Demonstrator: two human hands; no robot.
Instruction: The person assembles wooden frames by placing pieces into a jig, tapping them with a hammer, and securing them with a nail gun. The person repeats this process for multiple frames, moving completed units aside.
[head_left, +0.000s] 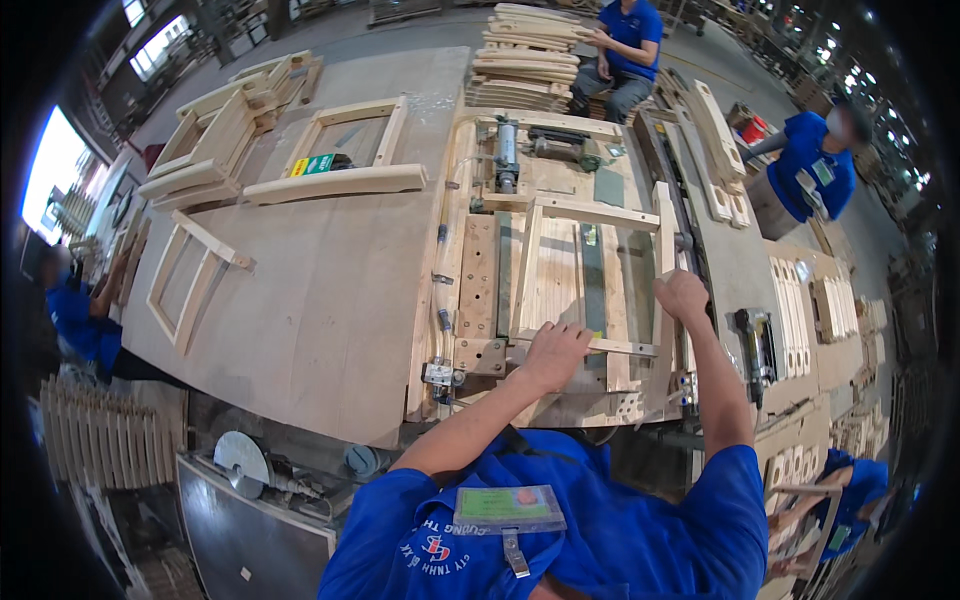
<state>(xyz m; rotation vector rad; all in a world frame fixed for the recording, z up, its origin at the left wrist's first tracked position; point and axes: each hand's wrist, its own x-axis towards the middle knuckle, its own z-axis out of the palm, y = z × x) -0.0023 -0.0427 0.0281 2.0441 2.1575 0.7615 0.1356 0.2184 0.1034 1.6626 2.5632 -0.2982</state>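
Free passage lies over the tabletop point(325, 290) between the small frame point(198, 303) at left and the hose point(439, 270). The larger wooden frame point(595, 212) leaves an opening between its rails; the worker's left hand point(557, 355) obstructs its near side, the right hand point(682, 294) its right. Beyond it, a metal cylinder point(507, 155) stands in the way; stacked frames point(228, 150) block the tabletop's far left.

Before us, a rectangular pale-wood frame point(600, 213) lies on a pale wooden jig point(478, 267); left, a smaller four-sided pale-wood frame point(213, 239) rests on a flat beige table point(310, 290); far behind, long pale-wood slats point(525, 66) lie stacked.
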